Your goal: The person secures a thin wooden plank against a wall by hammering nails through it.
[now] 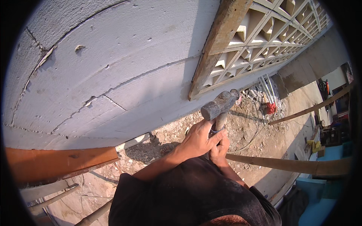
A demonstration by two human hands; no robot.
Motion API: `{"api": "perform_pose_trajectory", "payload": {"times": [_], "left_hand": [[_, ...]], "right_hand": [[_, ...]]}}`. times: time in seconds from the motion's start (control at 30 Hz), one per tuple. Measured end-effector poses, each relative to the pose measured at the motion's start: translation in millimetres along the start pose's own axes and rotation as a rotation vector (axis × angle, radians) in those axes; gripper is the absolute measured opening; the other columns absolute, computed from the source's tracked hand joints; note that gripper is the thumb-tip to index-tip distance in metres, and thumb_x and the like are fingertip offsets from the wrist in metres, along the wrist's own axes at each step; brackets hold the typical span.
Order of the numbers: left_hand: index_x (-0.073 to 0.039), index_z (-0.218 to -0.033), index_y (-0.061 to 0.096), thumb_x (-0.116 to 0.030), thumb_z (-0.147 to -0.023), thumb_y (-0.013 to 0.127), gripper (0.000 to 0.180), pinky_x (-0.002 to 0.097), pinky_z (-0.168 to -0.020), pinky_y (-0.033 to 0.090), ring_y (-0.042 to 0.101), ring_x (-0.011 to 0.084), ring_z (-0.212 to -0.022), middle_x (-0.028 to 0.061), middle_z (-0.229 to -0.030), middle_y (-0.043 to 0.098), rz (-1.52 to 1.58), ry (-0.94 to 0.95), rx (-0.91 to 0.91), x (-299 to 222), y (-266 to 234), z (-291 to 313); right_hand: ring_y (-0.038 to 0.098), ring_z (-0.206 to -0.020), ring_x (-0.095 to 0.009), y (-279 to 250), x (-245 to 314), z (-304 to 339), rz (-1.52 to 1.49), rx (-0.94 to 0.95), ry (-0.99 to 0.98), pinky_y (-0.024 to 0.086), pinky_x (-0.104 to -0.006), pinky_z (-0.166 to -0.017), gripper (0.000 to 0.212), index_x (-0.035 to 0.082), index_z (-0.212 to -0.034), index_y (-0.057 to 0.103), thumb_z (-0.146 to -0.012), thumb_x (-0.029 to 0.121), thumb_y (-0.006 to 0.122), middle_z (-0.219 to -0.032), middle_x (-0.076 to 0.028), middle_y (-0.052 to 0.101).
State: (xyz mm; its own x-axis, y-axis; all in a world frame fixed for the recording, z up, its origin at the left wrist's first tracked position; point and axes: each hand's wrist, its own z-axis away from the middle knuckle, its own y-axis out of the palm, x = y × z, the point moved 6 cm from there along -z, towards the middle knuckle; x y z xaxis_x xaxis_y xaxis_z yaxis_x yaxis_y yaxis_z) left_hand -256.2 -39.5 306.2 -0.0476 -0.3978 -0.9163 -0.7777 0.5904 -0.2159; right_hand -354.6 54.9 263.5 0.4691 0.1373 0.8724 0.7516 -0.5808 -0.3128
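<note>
A ball-peen hammer [215, 108] with a grey, dusty head is held upright in front of my chest. My left hand [198, 140] is closed at the handle just under the head. Against it, lower on the handle, my right hand [220, 147] is closed too, its fingers partly hidden behind the left one. A dark ring-like edge shows between the hands, too small to name. The lower end of the handle is hidden. To the left and ahead stands a pale block wall [124, 71], apart from the hammer.
A wooden frame [215, 49] borders patterned ventilation blocks [260, 37]. Rubble [173, 130] covers the ground below. Bamboo poles [286, 164] cross at right; an orange-brown board [64, 162] lies at left. White pipes [267, 90] and a red item [270, 108] stand by the wall.
</note>
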Motion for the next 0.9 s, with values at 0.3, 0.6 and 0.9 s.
{"api": "perform_pose_trajectory", "payload": {"times": [0.3, 0.6, 0.9], "left_hand": [[-0.002, -0.118, 0.063, -0.032, -0.089, 0.081, 0.045, 0.0297, -0.074, 0.05, 0.059, 0.0107, -0.081, 0.0036, -0.095, 0.064, 0.197, -0.163, 0.089, 4.8, -6.0, -6.5], [0.0, -0.088, 0.067, -0.036, -0.084, 0.083, 0.04, 0.0309, -0.054, 0.049, 0.064, 0.0137, -0.06, 0.0058, -0.07, 0.069, -0.204, -0.078, -0.573, 28.5, -41.8, -70.3], [-0.006, -0.062, 0.068, -0.033, -0.084, 0.082, 0.038, 0.0331, -0.045, 0.042, 0.057, 0.0198, -0.041, 0.0072, -0.049, 0.06, -0.484, -0.118, -0.892, 45.3, -40.5, -121.3]], "right_hand": [[0.058, -0.068, -0.012, 0.9, -21.7, -6.5, -0.278, 0.231, 0.162, 0.048, -0.0314, -0.063, 0.031, 0.0, -0.105, 0.063, -0.093, 0.028, 0.068, -0.078, -0.004, 0.064], [0.054, -0.06, -0.011, -33.8, -24.0, -114.2, -0.307, 0.13, -0.083, 0.043, -0.0289, -0.057, 0.029, 0.0, -0.093, 0.061, -0.089, 0.027, 0.073, -0.072, -0.004, 0.062], [0.06, -0.055, -0.017, -78.9, -39.1, -192.1, 0.059, 0.073, -0.319, 0.047, -0.032, -0.055, 0.019, 0.001, -0.09, 0.062, -0.082, 0.013, 0.074, -0.063, -0.007, 0.059]]}}
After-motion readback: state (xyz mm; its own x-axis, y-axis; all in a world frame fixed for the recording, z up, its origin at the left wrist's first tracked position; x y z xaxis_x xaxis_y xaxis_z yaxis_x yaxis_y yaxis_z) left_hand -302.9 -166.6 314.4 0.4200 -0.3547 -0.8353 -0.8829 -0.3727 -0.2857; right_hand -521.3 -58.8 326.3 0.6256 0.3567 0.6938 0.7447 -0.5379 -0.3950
